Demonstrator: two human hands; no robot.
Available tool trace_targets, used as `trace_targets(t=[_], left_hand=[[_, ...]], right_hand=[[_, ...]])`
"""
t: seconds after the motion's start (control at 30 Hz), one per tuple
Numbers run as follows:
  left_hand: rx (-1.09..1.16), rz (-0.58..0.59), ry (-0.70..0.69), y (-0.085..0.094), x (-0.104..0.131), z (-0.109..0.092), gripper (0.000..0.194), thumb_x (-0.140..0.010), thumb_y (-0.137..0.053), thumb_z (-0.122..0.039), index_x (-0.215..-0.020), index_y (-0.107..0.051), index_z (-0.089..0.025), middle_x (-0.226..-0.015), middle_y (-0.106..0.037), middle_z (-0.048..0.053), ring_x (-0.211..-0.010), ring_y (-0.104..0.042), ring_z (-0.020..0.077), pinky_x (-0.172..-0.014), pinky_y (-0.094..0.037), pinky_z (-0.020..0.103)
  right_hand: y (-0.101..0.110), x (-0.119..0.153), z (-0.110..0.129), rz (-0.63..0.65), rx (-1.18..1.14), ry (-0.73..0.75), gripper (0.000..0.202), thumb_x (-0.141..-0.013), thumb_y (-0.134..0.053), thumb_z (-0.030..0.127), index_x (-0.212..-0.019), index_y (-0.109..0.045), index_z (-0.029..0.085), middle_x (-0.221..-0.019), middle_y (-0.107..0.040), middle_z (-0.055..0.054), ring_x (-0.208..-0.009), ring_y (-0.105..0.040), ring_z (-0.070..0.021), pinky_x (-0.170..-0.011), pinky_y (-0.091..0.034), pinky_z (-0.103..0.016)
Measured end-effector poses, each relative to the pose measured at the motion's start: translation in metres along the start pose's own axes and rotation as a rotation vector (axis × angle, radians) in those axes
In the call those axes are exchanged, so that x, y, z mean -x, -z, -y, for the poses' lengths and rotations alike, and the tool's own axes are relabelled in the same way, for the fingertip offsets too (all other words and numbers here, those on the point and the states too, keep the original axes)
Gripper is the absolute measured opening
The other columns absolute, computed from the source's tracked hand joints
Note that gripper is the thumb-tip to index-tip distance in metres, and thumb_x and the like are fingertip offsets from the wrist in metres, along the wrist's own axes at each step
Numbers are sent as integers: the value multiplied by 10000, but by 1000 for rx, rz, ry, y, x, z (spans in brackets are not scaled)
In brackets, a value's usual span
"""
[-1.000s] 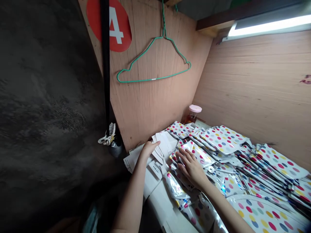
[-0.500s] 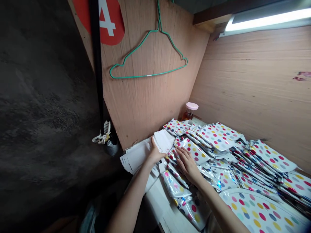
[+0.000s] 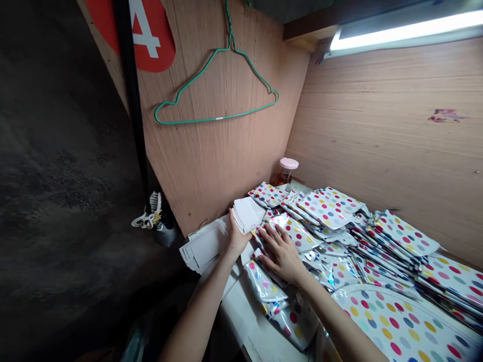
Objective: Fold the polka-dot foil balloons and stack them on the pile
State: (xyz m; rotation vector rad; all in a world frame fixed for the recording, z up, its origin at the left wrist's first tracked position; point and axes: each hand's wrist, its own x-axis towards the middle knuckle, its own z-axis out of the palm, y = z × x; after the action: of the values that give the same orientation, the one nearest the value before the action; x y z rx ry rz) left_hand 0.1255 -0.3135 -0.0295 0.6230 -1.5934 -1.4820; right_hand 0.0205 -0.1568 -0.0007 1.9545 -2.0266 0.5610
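My left hand (image 3: 237, 239) is closed around the edge of a stack of white paper cards (image 3: 248, 214), which it holds tilted near the wooden side panel. To its right, my right hand (image 3: 284, 257) lies open with fingers spread over shiny white polka-dot pouches (image 3: 298, 235). Its fingertips touch the pouches just beside the cards. More white card sheets (image 3: 207, 244) lie loosely piled left of my left hand. Below my right hand, further dotted pouches (image 3: 260, 284) hang toward the table's near edge.
Heaps of dotted pouches (image 3: 332, 206) cover the right side of the white table (image 3: 260, 334). A jar with a pink lid (image 3: 289, 163) stands in the back corner. On the side panel hangs a green wire hanger (image 3: 219, 119). A black strap (image 3: 132, 100) drops at the left.
The view has shifted slightly to the right. My left hand now grips the card stack more squarely, and my right hand's fingers have spread wider over the pouches.
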Motion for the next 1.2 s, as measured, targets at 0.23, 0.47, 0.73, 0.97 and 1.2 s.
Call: trace_targets(t=[0.23,0.47,0.73,0.97,1.2], left_hand=[[-42,22,55,-4,-11,12,1032,-526,-754,9,-1449,-336,-188,-1479,-382,127,-1354,-383,256,-1115,-345,344],[-160,71,113,-4,-17,-4,516,-612,-713,-12,-1121,-667,-81,-1161,-671,148,-1085,-634,238,-971,-491,321],[-389,16,57,36,-19,-60,471,-655,-734,-95,-1119,-691,-164,-1145,-691,66,-1062,-640,236,-987,-457,307],[-511,-28,58,92,3,-88,460,-689,-724,-159,-1147,-679,-187,-1163,-683,50,-1110,-614,248,-1003,-442,315],[-357,-86,62,102,21,-70,665,-715,-721,-220,-1333,-478,-180,-1238,-638,79,-1122,-609,215,-954,-478,290]], right_hand=[[-8,2,-4,-45,-24,-16,651,-884,-521,464,-1466,-327,246,-1508,-340,-86,-1381,-250,-345,-1049,-362,-571],[-12,-2,-3,-10,11,-40,647,-895,-513,456,-1475,-310,253,-1526,-313,-70,-1382,-243,-353,-1062,-329,-586],[-8,-6,-8,-71,44,-62,573,-923,-476,441,-1449,-368,239,-1501,-361,-74,-1390,-245,-333,-1071,-343,-557],[-1,-1,4,-80,74,-41,613,-906,-494,463,-1448,-367,207,-1487,-370,-124,-1385,-238,-380,-1050,-325,-609],[-15,-1,98,-32,181,182,613,-873,-444,198,-1457,-299,76,-1359,-498,-216,-1076,-543,-341,-789,-500,-489]])
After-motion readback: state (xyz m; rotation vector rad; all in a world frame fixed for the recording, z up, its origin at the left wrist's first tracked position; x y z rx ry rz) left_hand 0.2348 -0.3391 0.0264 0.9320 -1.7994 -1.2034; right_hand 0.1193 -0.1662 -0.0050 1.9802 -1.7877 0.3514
